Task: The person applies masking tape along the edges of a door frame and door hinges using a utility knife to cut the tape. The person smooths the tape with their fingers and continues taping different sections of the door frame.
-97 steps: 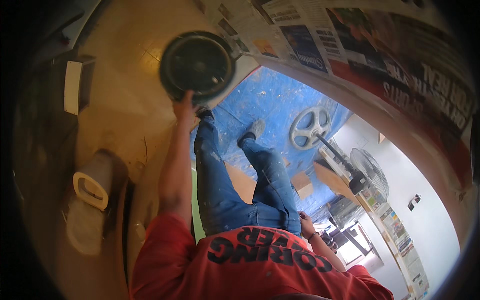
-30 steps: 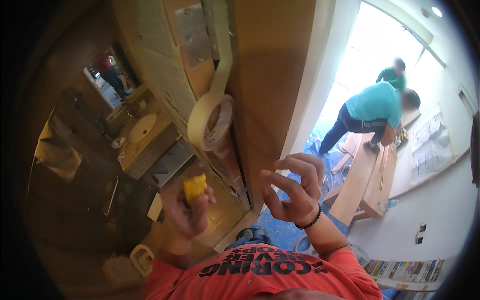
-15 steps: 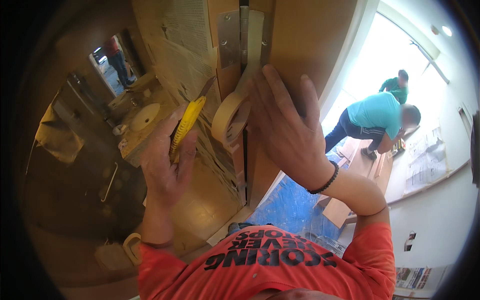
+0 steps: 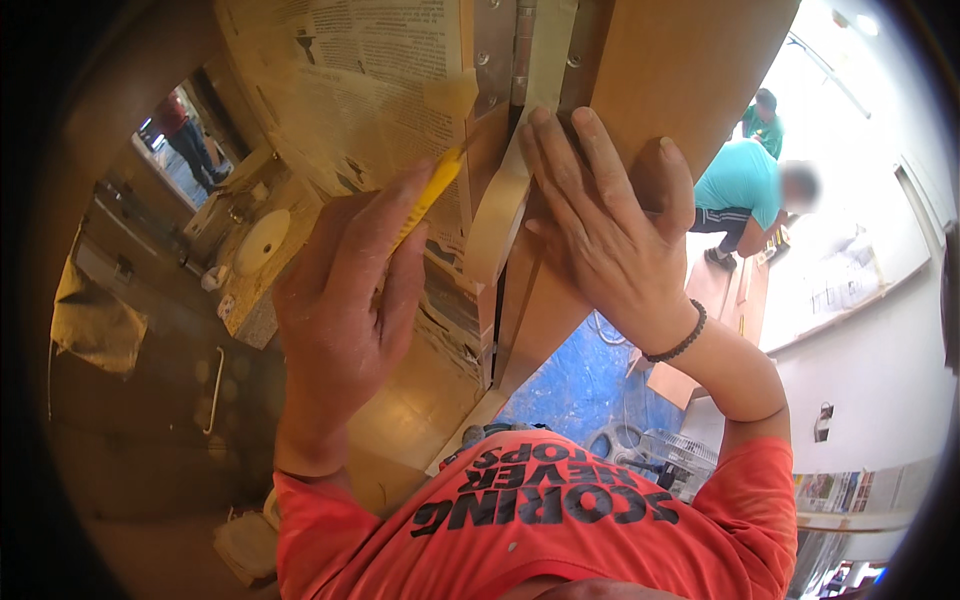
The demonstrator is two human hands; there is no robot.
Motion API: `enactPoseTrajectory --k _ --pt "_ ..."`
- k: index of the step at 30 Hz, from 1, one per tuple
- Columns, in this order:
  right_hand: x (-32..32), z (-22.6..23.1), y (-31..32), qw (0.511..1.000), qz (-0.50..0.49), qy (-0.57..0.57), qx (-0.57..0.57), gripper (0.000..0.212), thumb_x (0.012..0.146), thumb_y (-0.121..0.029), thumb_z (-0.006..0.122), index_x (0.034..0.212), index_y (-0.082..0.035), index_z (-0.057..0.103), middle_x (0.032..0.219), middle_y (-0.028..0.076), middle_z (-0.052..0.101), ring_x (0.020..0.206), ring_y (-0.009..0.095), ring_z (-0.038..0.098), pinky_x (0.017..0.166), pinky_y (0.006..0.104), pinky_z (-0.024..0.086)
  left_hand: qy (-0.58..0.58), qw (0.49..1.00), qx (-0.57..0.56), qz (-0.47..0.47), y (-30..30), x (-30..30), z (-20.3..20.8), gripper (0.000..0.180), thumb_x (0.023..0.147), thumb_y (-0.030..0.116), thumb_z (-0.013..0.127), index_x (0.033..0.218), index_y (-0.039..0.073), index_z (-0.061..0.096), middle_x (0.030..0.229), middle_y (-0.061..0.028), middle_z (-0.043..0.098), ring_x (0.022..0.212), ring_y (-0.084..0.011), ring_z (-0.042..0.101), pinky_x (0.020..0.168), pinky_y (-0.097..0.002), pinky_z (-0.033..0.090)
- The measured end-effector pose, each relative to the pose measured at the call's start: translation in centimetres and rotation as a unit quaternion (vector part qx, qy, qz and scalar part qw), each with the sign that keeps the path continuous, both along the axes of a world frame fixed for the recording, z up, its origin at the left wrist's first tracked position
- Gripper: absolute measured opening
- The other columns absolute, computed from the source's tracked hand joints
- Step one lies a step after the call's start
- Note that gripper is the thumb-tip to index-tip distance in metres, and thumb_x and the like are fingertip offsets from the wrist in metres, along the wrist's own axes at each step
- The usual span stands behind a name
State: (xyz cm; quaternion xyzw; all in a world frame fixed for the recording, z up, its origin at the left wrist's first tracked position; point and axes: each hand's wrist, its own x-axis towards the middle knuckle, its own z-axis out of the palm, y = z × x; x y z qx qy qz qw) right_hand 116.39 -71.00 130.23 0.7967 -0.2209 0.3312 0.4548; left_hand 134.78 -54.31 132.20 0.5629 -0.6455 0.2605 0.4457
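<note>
Head view: left hand [image 4: 345,290], fingers clamped on a yellow knife [image 4: 428,205], blade angled up toward the door frame, near the tape. Right hand [image 4: 620,230] flat, fingers extended, lying over the face of the wooden door [image 4: 665,70], fingertips at the tape edge. Tape roll [image 4: 490,235] hangs beside those fingertips, partly hidden by them; its pale tape strip [image 4: 550,55] runs up the door edge alongside a metal hinge [image 4: 522,55]. Surface left of the hinge: newspaper [image 4: 370,50] with translucent film over its lower part, wrinkled and torn lower down.

Left side, dim bathroom: oval basin [image 4: 262,242] in a stone-look counter [image 4: 250,312], pale bar [image 4: 215,390] on dark wall, tan floor [image 4: 400,425].

Right side, bright room: blue sheet [image 4: 570,375] on floor, spotted with pale marks; fan [image 4: 685,450] near the shirt; wooden boards [image 4: 675,383]; white wall [image 4: 870,390]. Person in teal [image 4: 740,180] bends over the boards; person in green [image 4: 765,130] behind.
</note>
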Motion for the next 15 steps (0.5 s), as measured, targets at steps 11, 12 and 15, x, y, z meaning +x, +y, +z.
enactPoseTrajectory --k 11,12,15 --pt "-0.5 -0.2 -0.2 0.999 0.044 -0.016 0.019 0.057 0.094 -0.038 0.076 0.148 -0.022 0.068 0.154 -0.007 0.064 0.154 0.017 0.049 0.124 0.0591 0.023 -0.079 0.993 0.082 0.032 -1.4 -0.5 1.5 0.048 0.098 0.001 0.075 0.144 0.017 0.074 0.09 -0.0049 0.061 0.07 -0.0206 0.062 0.063 -0.0377 0.051" --pt "-0.5 -0.3 -0.2 0.998 0.05 -0.021 0.024 0.057 0.094 -0.038 0.076 0.147 -0.022 0.068 0.153 -0.007 0.065 0.154 0.017 0.049 0.124 0.0591 0.024 -0.08 0.993 0.083 0.033 -1.4 -0.6 1.6 0.048 0.099 0.001 0.075 0.144 0.017 0.074 0.09 -0.0044 0.061 0.07 -0.0208 0.062 0.062 -0.038 0.051" --pt "-0.3 -0.3 -0.5 0.998 0.055 -0.027 0.001 0.055 0.094 -0.038 0.077 0.145 -0.021 0.069 0.152 -0.007 0.066 0.153 0.017 0.05 0.123 0.0592 0.024 -0.089 0.992 0.081 0.035 -1.6 -0.5 1.6 0.049 0.098 0.003 0.075 0.145 0.018 0.073 0.089 -0.0045 0.058 0.069 -0.0213 0.061 0.062 -0.0388 0.051"
